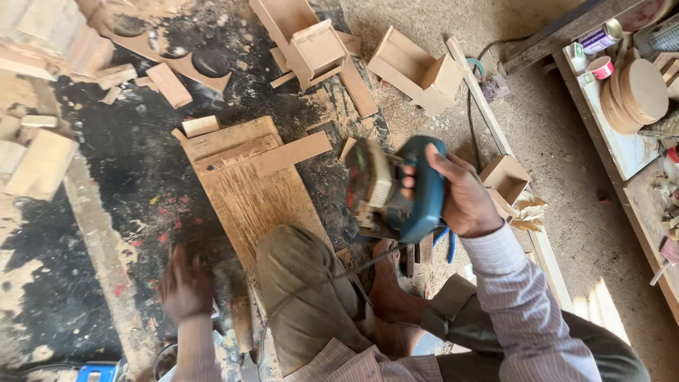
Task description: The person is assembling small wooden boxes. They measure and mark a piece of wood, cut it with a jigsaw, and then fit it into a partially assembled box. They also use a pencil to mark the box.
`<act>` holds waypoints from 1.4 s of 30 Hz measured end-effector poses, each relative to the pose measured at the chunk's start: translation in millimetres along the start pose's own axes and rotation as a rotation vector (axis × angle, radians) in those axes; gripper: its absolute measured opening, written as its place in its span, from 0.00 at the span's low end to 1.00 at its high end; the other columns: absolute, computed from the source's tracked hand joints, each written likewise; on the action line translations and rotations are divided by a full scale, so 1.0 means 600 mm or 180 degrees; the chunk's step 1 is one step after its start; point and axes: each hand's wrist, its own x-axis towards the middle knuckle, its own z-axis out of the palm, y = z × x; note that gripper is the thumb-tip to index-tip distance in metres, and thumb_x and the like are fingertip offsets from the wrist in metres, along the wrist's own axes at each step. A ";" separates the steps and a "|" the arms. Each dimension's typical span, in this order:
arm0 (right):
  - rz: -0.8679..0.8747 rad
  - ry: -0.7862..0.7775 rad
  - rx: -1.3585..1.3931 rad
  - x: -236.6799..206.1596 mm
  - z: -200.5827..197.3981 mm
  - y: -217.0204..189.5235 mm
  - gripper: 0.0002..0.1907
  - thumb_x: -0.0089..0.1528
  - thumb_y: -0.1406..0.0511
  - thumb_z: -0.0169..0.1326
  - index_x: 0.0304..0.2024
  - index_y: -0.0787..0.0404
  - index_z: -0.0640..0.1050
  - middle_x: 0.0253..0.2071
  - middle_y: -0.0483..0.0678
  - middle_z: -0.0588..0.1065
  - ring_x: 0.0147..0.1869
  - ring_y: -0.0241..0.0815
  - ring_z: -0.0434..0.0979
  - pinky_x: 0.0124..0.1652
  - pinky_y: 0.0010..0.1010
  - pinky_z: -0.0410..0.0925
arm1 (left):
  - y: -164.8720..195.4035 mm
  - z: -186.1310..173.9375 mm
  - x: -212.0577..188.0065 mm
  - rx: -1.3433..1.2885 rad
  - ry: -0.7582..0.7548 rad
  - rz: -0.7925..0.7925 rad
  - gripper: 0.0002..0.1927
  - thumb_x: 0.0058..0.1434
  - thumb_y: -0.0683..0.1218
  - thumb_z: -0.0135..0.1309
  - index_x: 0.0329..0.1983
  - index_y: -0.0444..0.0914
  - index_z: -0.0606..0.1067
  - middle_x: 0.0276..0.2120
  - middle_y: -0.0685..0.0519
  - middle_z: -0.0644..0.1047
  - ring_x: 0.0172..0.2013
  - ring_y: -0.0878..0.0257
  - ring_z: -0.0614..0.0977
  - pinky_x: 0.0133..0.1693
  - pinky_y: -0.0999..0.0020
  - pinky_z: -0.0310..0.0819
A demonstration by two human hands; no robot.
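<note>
We see a woodworking shop, sawdust-strewn floor (566, 141), small open plywood boxes (417, 71), offcut blocks (168, 85), a plywood board (254, 191), a blue power tool (396, 187) with cord, round wooden discs (640, 92) on a workbench (622, 159)

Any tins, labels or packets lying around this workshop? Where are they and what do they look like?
Small can: lying on its side on the bench at top right, purple and white label.
Tape roll: beside the can, round, red and white.
Power tool: in the right hand, teal body with a blurred red-green sticker.
</note>
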 end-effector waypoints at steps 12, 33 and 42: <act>0.1291 -0.1306 0.0769 0.014 0.235 0.054 0.26 0.69 0.53 0.59 0.60 0.62 0.69 0.45 0.52 0.73 0.49 0.46 0.77 0.53 0.40 0.74 | -0.091 -0.038 -0.083 -0.0996 -0.0248 -0.0587 0.18 0.66 0.46 0.50 0.56 0.51 0.81 0.66 0.53 0.73 0.68 0.52 0.70 0.68 0.55 0.61; 0.1463 -0.2338 -0.0291 0.217 0.594 0.456 0.21 0.74 0.52 0.53 0.55 0.64 0.70 0.47 0.53 0.73 0.48 0.47 0.75 0.51 0.44 0.73 | -0.077 -0.189 -0.041 -0.0959 0.0340 -0.0340 0.12 0.66 0.43 0.50 0.47 0.39 0.82 0.55 0.49 0.81 0.64 0.53 0.78 0.69 0.57 0.68; 0.1833 -0.2342 -0.0477 0.264 0.664 0.508 0.24 0.75 0.51 0.53 0.59 0.64 0.67 0.49 0.57 0.74 0.51 0.51 0.77 0.53 0.48 0.73 | -0.098 -0.216 -0.036 -0.1107 -0.0154 -0.0609 0.20 0.70 0.48 0.41 0.49 0.37 0.83 0.59 0.49 0.79 0.69 0.52 0.72 0.72 0.54 0.60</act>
